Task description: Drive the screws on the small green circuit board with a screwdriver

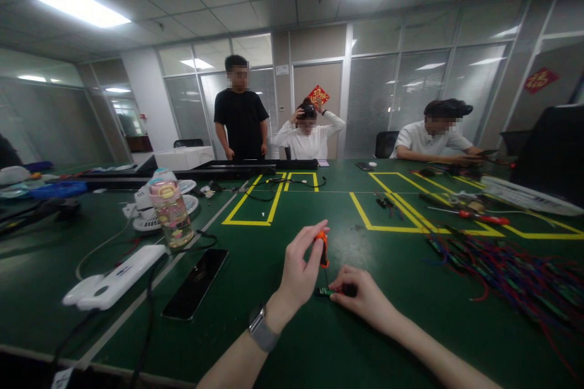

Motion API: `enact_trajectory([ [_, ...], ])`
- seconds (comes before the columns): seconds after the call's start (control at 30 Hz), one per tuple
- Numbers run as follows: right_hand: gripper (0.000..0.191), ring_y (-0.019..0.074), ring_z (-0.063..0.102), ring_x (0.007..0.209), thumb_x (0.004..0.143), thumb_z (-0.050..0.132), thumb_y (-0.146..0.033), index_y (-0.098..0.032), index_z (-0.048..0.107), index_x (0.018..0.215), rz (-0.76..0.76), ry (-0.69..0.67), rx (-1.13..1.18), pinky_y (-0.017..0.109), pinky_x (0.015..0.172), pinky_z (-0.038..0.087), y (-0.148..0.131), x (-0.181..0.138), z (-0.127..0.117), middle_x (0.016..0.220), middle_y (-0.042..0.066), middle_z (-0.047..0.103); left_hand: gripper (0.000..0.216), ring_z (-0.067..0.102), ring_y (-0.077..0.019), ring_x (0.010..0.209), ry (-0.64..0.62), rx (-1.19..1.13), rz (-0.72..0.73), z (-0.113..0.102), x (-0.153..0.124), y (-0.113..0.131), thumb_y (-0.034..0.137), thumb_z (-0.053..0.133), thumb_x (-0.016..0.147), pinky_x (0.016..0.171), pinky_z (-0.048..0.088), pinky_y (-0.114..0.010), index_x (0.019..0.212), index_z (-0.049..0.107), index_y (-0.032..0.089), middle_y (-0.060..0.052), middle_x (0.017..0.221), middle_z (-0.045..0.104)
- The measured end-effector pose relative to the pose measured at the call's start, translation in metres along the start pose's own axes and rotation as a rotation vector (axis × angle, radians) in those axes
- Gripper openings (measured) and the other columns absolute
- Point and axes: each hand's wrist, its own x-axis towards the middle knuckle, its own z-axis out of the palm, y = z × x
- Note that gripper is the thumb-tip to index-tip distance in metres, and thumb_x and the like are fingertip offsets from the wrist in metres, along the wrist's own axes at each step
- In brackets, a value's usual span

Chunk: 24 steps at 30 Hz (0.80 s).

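Observation:
My left hand [302, 264], with a watch on its wrist, is closed on an orange and black screwdriver [323, 250]. The screwdriver stands nearly upright, its thin shaft pointing down at a small green circuit board [323, 292] on the table. Whether the tip sits in a screw is too small to tell. From the right, my right hand [360, 295] pinches the board's right end between thumb and fingers. A dark part shows inside that hand, too shaded to name.
Many boards with red and blue wires [511, 279] lie in a heap on the right. To my left are a phone [196, 284], a white device [123, 276] and a drink bottle [171, 209]. Yellow tape [249, 223] marks the green table. Several people are across it.

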Motion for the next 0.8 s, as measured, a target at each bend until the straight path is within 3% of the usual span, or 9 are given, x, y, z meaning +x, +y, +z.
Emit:
enact_trajectory([
  [0.23,0.007,0.0173,0.06,0.074,0.074,0.069,-0.02,-0.017,0.075,0.076,0.002,0.014,-0.007,0.027,0.069,0.048,-0.0013,-0.0008,0.0001,0.079,0.003,0.063,0.02,0.061,-0.0159,0.081,0.058,0.093,0.056,0.0,0.0009,-0.0005,0.021,0.058,0.091,0.073,0.05,-0.027,0.107,0.07,0.021,-0.004,0.088,0.063],
  [0.43,0.008,0.0173,0.06,0.073,0.075,0.069,-0.022,-0.017,0.075,0.076,-0.007,0.016,0.008,0.028,0.069,0.048,0.0017,-0.0004,0.0002,0.079,0.003,0.063,0.032,0.062,-0.0189,0.101,0.005,0.013,0.026,-0.0006,-0.0003,0.0015,0.021,0.043,0.099,0.088,0.051,-0.033,0.125,0.061,0.021,-0.009,0.114,0.064],
  [0.67,0.007,0.0172,0.06,0.072,0.074,0.069,-0.02,-0.016,0.075,0.076,-0.004,0.024,-0.001,0.027,0.068,0.046,0.003,-0.0001,0.002,0.078,0.003,0.062,0.017,0.061,-0.0158,0.082,0.087,0.101,0.07,-0.0007,0.0009,0.0001,0.019,0.061,0.089,0.075,0.05,-0.027,0.103,0.07,0.02,-0.003,0.089,0.061],
  [0.8,0.007,0.0175,0.06,0.073,0.074,0.068,-0.02,-0.017,0.075,0.076,-0.001,0.025,-0.005,0.027,0.068,0.046,0.0022,0.0,0.0016,0.077,0.003,0.062,0.025,0.062,-0.0178,0.093,0.032,0.048,0.033,-0.0005,-0.0003,0.0005,0.022,0.051,0.095,0.082,0.05,-0.029,0.116,0.066,0.022,-0.006,0.101,0.064],
])
